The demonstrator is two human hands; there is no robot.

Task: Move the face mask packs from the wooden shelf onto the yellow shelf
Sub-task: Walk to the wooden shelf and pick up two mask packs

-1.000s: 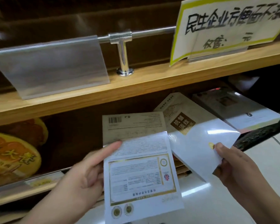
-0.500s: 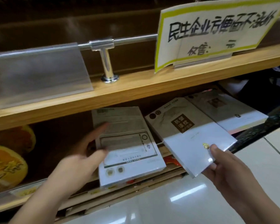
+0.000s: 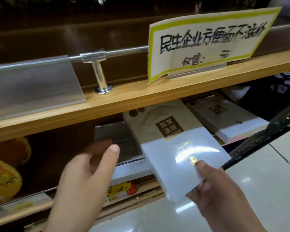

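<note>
Progress: early, by my reading. No yellow shelf is in view, so nothing can be counted as delivered. At least three face mask packs are still at the wooden shelf [image 3: 141, 101].

Right hand [image 3: 214, 186]: grip closed on the near corner of a white and tan pack [image 3: 172, 148], thumb on top by the gold seal. This pack lies tilted, its far end under the upper board, its near end out past the shelf edge.

Left hand [image 3: 87, 174]: fingers loosely spread, holding nothing, hovering just over a flat pack [image 3: 129, 158] that lies back side up on the lower board. Contact cannot be confirmed; the hand is blurred.

A third pack [image 3: 224, 118] rests further right, partly beneath the held one's far end.

Remaining: lift the packs out and carry them to the yellow shelf.

Surroundings: light wood boards, dark brown back panel, a chrome rail post [image 3: 101, 76], clear price holders, a handwritten sign [image 3: 208, 42] edged in yellow-green. Orange round packaging [image 3: 3, 173] at far left. Glossy pale tiled floor [image 3: 258, 173] below.
</note>
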